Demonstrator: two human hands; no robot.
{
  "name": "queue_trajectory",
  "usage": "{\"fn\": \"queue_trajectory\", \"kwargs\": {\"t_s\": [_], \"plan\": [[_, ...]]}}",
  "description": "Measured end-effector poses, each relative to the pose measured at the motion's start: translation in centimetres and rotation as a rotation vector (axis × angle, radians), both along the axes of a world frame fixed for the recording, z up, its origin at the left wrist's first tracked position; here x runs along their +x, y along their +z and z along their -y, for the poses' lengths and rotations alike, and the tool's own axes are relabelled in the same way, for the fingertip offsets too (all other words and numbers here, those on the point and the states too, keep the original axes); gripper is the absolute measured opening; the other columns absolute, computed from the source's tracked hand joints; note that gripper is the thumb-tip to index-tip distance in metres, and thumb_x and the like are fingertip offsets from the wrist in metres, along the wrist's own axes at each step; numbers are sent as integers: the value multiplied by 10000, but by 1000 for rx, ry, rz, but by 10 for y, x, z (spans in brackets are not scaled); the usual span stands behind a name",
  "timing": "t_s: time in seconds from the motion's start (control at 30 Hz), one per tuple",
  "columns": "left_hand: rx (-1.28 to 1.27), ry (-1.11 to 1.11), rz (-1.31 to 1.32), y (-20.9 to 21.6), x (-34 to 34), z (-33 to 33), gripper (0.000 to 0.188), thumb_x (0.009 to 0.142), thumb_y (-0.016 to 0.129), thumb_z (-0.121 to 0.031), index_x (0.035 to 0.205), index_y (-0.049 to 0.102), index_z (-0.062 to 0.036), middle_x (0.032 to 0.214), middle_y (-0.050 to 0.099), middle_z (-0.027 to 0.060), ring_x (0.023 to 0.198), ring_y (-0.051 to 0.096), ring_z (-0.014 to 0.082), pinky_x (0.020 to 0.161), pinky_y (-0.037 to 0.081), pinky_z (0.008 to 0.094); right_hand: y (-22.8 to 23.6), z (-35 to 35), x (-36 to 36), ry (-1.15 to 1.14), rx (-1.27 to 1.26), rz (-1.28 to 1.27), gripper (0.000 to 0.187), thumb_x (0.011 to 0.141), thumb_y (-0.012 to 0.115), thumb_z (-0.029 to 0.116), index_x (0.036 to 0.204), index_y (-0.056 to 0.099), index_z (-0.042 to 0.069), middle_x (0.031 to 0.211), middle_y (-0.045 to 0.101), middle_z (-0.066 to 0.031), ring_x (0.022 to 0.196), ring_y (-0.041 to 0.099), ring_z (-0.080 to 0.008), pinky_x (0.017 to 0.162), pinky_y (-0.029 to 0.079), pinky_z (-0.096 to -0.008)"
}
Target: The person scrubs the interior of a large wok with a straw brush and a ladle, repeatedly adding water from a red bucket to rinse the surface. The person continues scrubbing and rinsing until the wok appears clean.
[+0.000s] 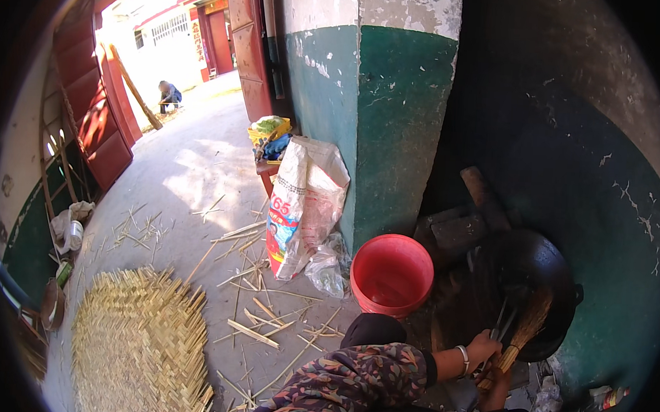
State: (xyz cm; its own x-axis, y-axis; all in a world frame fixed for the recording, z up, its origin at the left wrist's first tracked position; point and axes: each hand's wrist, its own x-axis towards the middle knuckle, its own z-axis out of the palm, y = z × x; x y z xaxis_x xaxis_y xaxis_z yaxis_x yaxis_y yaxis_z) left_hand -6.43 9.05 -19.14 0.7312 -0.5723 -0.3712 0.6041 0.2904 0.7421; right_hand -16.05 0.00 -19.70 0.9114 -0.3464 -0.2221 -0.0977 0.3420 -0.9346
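Right hand (pixel 494 392) grips straw brush (pixel 529 326) low, seemingly leaving bristles free over black wok (pixel 540 261), four o'clock. Left hand (pixel 481 349) apparently closed on metal utensil (pixel 500 324). Red bucket (pixel 392 276) handy, wok's nine o'clock.

Yard (pixel 213 90) outside o/exp., daylight coming from there; sun patches on floor (pixel 199 174); wok (pixel 522 270) corner v. dim; fisheye warp, blk edges.

At four o'clock, a straw-yellow brush (pixel 533 318) shows against a black pan (pixel 552 258). Between four and five: a pinkish-red bucket (pixel 392 262) and a silvery-white bracelet (pixel 463 361). Near six, a dark sleeve (pixel 363 373) with orange and grey leaf shapes. At eight, a yellow-tan mat (pixel 136 337), zigzag-woven. At one, a green pillar (pixel 404 121), white-topped. At ten, a red door (pixel 91 100).
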Motion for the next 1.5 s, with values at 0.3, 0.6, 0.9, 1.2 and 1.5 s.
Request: {"fn": "queue_trajectory", "kwargs": {"t_s": [0.3,0.6,0.9,1.2,1.5], "plan": [[7,-57,33,13,6,-6,217,775,583,-76,969,494,-42,699,556,76,608,584,188,438,437,287,-14,10,-2,23,18,74,268,873,544,245,1073,486,76,794,549,1,578,547,-105,480,454,-236],[304,-66,201,39,34,-28,217,759,578,5,944,480,-52,641,523,46,500,522,142,418,405,273,21,66,13,-89,-364,-73,656,849,570,84,1436,279,126,740,554,-15,539,520,-84,434,403,-245],[279,-17,473,96,66,-59,372,784,513,28,1151,465,-12,585,480,11,433,449,81,379,345,212,123,203,55,193,-1755,-372,474,848,563,262,1298,484,134,977,650,-193,941,623,-367,773,487,-463],[252,77,430,104,76,-80,167,792,498,12,956,488,-19,571,471,9,437,426,80,394,341,215,139,171,142,908,-2154,-766,209,818,512,184,867,683,75,827,675,-161,733,668,-300,625,521,-424],[207,50,391,106,78,-95,132,799,504,-2,929,492,-24,582,472,13,442,415,83,410,340,217,158,160,168,899,-2021,-635,322,824,547,263,1107,638,138,754,657,-145,642,652,-251,543,519,-359]]}}
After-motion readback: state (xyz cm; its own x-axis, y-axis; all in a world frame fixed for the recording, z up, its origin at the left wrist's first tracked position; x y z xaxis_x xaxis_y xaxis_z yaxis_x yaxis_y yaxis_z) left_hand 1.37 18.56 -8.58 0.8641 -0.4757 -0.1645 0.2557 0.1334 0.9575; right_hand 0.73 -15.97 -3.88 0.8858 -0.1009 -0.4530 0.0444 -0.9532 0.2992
